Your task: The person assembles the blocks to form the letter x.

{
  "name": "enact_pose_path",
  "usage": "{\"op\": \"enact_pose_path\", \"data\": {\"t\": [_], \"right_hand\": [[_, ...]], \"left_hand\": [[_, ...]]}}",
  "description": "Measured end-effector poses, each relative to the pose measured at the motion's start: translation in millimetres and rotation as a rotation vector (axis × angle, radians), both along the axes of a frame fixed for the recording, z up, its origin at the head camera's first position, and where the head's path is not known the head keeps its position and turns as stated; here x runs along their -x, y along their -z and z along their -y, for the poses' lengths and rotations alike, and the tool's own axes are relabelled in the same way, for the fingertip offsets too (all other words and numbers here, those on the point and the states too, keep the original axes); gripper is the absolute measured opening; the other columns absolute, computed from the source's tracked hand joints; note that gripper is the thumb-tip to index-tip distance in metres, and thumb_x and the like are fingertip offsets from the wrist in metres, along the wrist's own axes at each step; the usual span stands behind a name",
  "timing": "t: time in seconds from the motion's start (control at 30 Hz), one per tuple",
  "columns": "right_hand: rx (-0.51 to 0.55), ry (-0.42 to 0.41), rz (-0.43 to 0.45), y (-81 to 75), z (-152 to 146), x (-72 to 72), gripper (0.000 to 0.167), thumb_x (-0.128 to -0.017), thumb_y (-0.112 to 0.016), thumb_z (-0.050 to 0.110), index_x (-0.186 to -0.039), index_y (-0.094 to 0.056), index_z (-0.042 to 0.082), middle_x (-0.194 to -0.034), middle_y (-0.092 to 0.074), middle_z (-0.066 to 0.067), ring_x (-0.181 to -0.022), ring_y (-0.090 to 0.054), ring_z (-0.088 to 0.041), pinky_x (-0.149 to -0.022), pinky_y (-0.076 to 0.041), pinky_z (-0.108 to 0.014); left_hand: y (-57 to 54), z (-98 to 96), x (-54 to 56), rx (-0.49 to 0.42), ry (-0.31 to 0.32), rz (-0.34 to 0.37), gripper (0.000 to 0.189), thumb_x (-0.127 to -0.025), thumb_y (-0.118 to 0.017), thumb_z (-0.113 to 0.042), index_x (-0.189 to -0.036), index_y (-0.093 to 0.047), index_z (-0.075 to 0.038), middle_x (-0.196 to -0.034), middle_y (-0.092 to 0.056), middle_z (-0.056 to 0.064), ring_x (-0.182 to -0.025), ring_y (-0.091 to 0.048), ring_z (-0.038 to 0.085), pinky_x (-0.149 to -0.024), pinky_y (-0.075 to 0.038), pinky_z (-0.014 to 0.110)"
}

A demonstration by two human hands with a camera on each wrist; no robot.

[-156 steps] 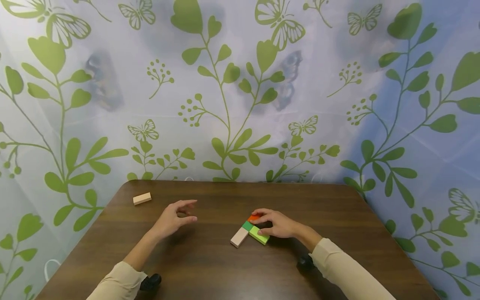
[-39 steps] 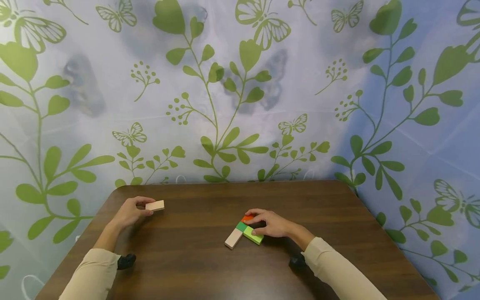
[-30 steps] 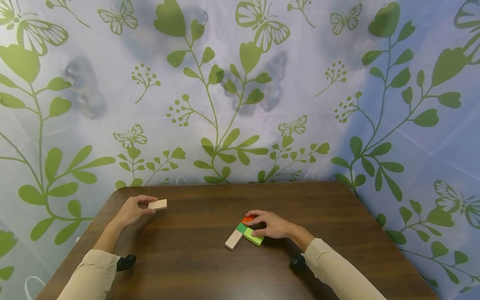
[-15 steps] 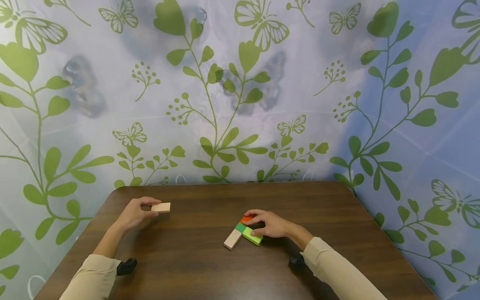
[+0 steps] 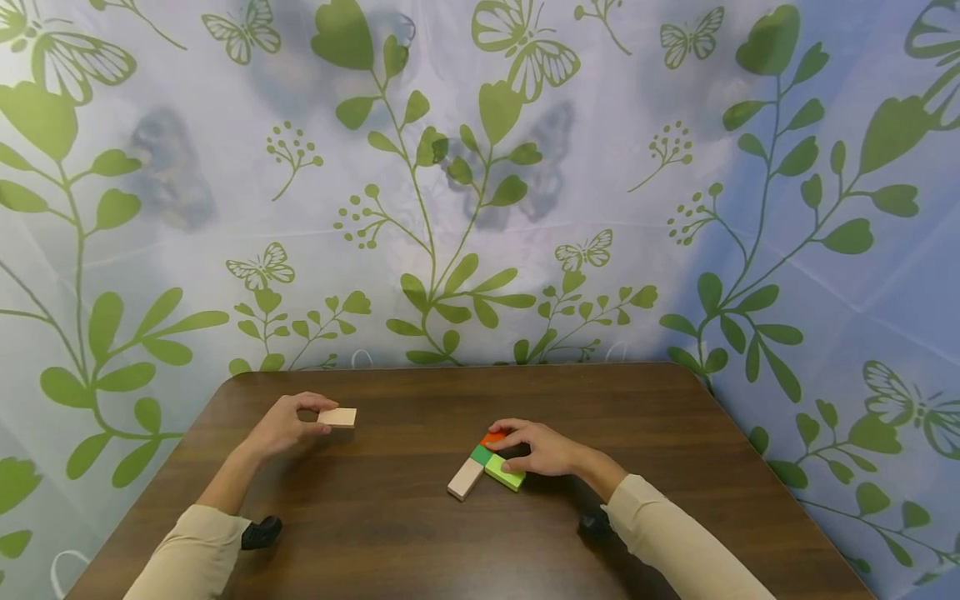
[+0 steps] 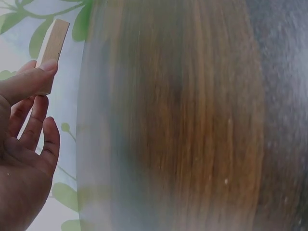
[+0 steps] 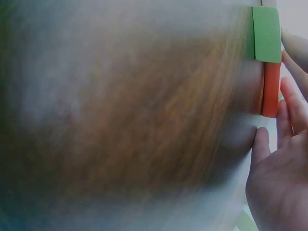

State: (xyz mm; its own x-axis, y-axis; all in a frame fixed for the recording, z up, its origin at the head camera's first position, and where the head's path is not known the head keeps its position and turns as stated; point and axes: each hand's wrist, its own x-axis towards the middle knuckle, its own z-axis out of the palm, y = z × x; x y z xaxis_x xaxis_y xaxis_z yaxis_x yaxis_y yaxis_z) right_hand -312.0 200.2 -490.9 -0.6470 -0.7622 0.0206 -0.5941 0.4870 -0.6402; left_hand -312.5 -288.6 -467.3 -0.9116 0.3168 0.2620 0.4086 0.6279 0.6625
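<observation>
Between thumb and fingers, my left hand pinches a pale wooden block over the left part of the table. The left wrist view shows this wooden block jutting past the thumb tip. My right hand rests at a small group of blocks on the tabletop, its fingers on an orange block and its thumb on a lime green block. A dark green block joins these to another pale block. Part of the orange block is hidden by the fingers.
The brown wood-grain table ends at a hanging cloth printed with leaves and butterflies. Dark wrist devices sit under both forearms, one black device at the left and another black device at the right.
My left hand took up the wooden block that lay at the table's far left, and has carried it rightward. My right hand has stayed at the block group.
</observation>
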Motion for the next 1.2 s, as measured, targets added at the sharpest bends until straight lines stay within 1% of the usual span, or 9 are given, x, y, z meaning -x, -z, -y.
{"op": "enact_pose_path", "data": {"t": [0.17, 0.27, 0.43, 0.53, 0.7, 0.83, 0.93, 1.1, 1.2], "right_hand": [[-0.001, 0.0, -0.003, 1.2, 0.1, 0.9, 0.047, -0.098, -0.074, 0.023, -0.142, -0.064, 0.011, -0.154, -0.047, -0.01, -0.143, -0.04, -0.033, -0.112, -0.035, -0.056], [-0.006, 0.001, -0.008, 2.5, 0.3, 1.9, 0.047, -0.098, -0.074, 0.024, -0.142, -0.064, 0.011, -0.154, -0.047, -0.01, -0.143, -0.041, -0.033, -0.111, -0.035, -0.056], [-0.007, 0.0, -0.009, 3.2, 1.0, 2.8, 0.047, -0.098, -0.074, 0.025, -0.142, -0.064, 0.011, -0.154, -0.046, -0.01, -0.142, -0.041, -0.033, -0.111, -0.035, -0.056], [-0.006, 0.003, -0.01, 2.8, 1.0, 2.7, 0.047, -0.098, -0.074, 0.025, -0.142, -0.065, 0.011, -0.154, -0.046, -0.009, -0.142, -0.042, -0.032, -0.111, -0.035, -0.055], [-0.001, 0.002, -0.018, 3.1, 1.4, 2.6, 0.047, -0.098, -0.074, 0.025, -0.142, -0.065, 0.011, -0.154, -0.046, -0.01, -0.141, -0.042, -0.033, -0.111, -0.036, -0.055], [-0.003, -0.002, -0.02, 4.1, 1.5, 3.3, 0.047, -0.098, -0.073, 0.026, -0.142, -0.064, 0.012, -0.154, -0.046, -0.01, -0.142, -0.041, -0.033, -0.111, -0.035, -0.056], [-0.001, -0.005, -0.011, 4.0, 2.0, 3.2, 0.048, -0.098, -0.073, 0.026, -0.143, -0.064, 0.012, -0.155, -0.046, -0.009, -0.143, -0.04, -0.033, -0.112, -0.035, -0.056], [0.002, 0.0, -0.006, 4.2, 2.0, 3.5, 0.048, -0.098, -0.074, 0.025, -0.143, -0.064, 0.012, -0.154, -0.046, -0.008, -0.143, -0.04, -0.032, -0.112, -0.035, -0.057], [-0.003, 0.004, -0.011, 4.4, 1.8, 3.8, 0.047, -0.098, -0.074, 0.025, -0.143, -0.064, 0.012, -0.154, -0.046, -0.008, -0.143, -0.041, -0.032, -0.112, -0.035, -0.056]], "left_hand": [[-0.3, -4.6, 1.5, 0.002, 0.015, 0.004, 0.036, -0.085, -0.085, -0.008, -0.12, -0.075, -0.001, -0.12, -0.069, 0.018, -0.109, -0.06, 0.038, -0.091, -0.045, 0.058], [-0.8, -7.5, 1.9, 0.0, 0.023, 0.003, 0.037, -0.085, -0.085, -0.008, -0.12, -0.075, 0.0, -0.121, -0.069, 0.018, -0.109, -0.061, 0.038, -0.092, -0.045, 0.06], [-3.3, -14.0, 2.3, -0.003, 0.049, -0.008, 0.038, -0.085, -0.085, -0.005, -0.121, -0.074, 0.001, -0.122, -0.069, 0.018, -0.108, -0.061, 0.037, -0.091, -0.046, 0.059], [-4.5, -19.1, 4.8, -0.008, 0.066, -0.004, 0.038, -0.084, -0.085, -0.006, -0.12, -0.075, 0.0, -0.121, -0.07, 0.017, -0.107, -0.062, 0.035, -0.09, -0.047, 0.057], [-4.0, -28.9, 10.6, -0.036, 0.087, 0.032, 0.038, -0.084, -0.087, -0.009, -0.119, -0.075, 0.0, -0.118, -0.071, 0.014, -0.105, -0.062, 0.032, -0.088, -0.049, 0.052], [-1.3, -37.1, 14.0, -0.066, 0.113, 0.066, 0.038, -0.084, -0.086, -0.007, -0.119, -0.074, 0.004, -0.118, -0.071, 0.014, -0.106, -0.062, 0.032, -0.089, -0.048, 0.056], [-0.3, -41.4, 14.8, -0.079, 0.124, 0.083, 0.038, -0.084, -0.086, -0.006, -0.119, -0.074, 0.004, -0.119, -0.07, 0.014, -0.107, -0.061, 0.032, -0.091, -0.048, 0.057], [-3.0, -48.7, 13.6, -0.085, 0.126, 0.087, 0.037, -0.085, -0.086, -0.008, -0.119, -0.075, 0.001, -0.121, -0.07, 0.015, -0.109, -0.061, 0.033, -0.088, -0.05, 0.046], [-5.4, -54.7, 13.5, -0.086, 0.144, 0.085, 0.036, -0.086, -0.085, -0.008, -0.119, -0.075, 0.002, -0.121, -0.07, 0.016, -0.11, -0.061, 0.035, -0.087, -0.05, 0.045]]}}
